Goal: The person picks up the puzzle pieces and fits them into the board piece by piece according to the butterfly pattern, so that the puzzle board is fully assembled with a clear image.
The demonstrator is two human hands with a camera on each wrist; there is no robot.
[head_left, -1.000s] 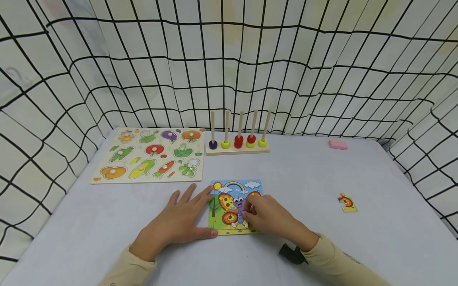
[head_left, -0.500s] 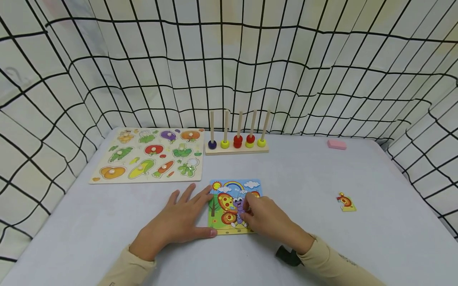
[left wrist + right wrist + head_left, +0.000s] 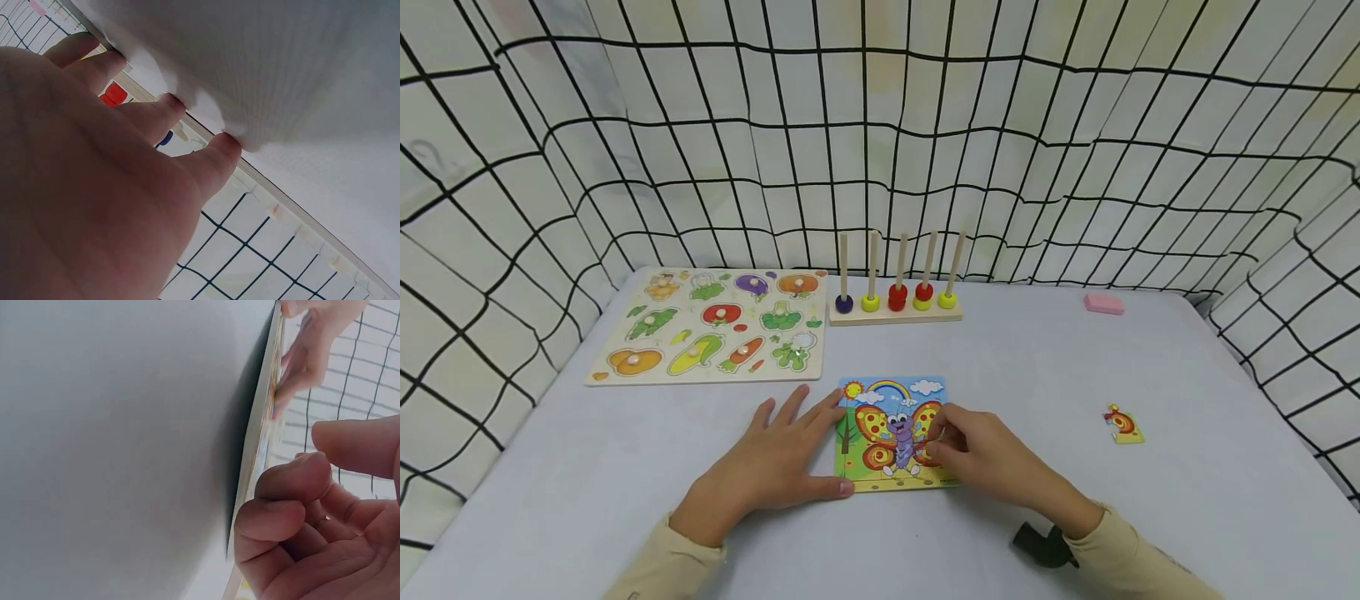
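Observation:
A butterfly picture puzzle (image 3: 872,462) lies on the white table. My left hand (image 3: 767,467) lies with its fingers spread at the puzzle's left side, its thumb at the lower left corner. The left wrist view shows the fingertips (image 3: 223,145) along a board edge. Over the butterfly's right wing is my right hand (image 3: 988,454), covering part of the puzzle's right side. In the right wrist view its fingers (image 3: 294,478) are loosely curled beside the puzzle edge, a small gap parts thumb and index finger, and nothing shows between them.
One loose puzzle piece (image 3: 1123,427) with an orange swirl lies to the right. Behind are a vegetable peg board (image 3: 617,312), a bead stacker (image 3: 895,317) and a pink block (image 3: 1103,304). A black grid net (image 3: 865,154) encloses the table's back and sides.
My right hand has moved right, off the butterfly's body, uncovering more of the right wing. My left hand stays at the puzzle's left side.

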